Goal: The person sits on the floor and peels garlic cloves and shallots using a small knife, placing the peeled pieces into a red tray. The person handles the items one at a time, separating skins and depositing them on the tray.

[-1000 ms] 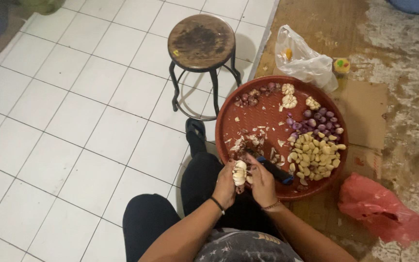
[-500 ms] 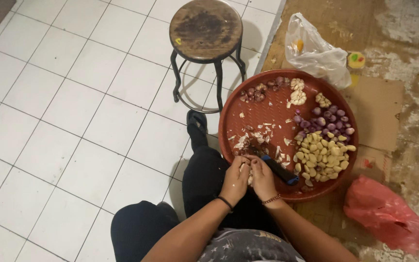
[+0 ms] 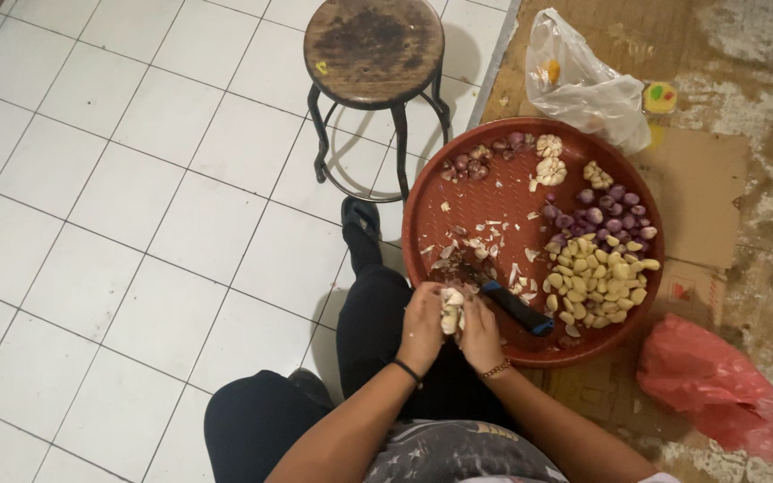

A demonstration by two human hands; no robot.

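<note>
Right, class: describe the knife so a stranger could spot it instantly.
Find the big round red tray on the floor. Near its front edge, beside the pile of peeled garlic cloves, lies the knife: the only long dark thing there, its black handle tipped with blue.

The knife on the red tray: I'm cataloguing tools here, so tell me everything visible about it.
The knife lies flat on the round red tray, near its front rim, angled diagonally. Its handle looks dark with a blue end pointing right; the blade end sits among pale garlic skins, mostly hidden. Neither hand touches it; peeled cloves lie just beside it.
</note>
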